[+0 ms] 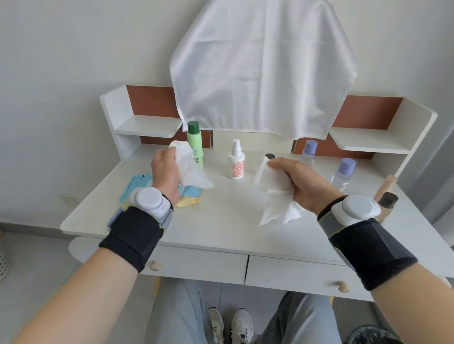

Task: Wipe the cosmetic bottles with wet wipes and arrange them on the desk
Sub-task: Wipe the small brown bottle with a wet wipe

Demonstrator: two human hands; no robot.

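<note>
The left hand has its fingers curled round a crumpled wet wipe, held up just in front of the green bottle, which stands upright near the back of the white worktop; I can't tell whether wipe and bottle touch. The right hand grips a second wipe, thumb pressed on top and fingers wrapped beneath, with the loose end hanging toward the front edge. A small dark cap peeks out just behind that wipe, and I can't make out whether it is being held. Between the two hands stands a white spray bottle with red print on it. Off to the right, two clear bottles with purple caps, one farther back and one nearer, stand upright. A beige bottle with a dark top sits at the right edge, by the right wrist. A blue and yellow pack of wipes lies flat beneath the left wrist. Both wrists wear black straps with white round devices. A white cloth drapes over the back of the desk, between side shelves.
</note>
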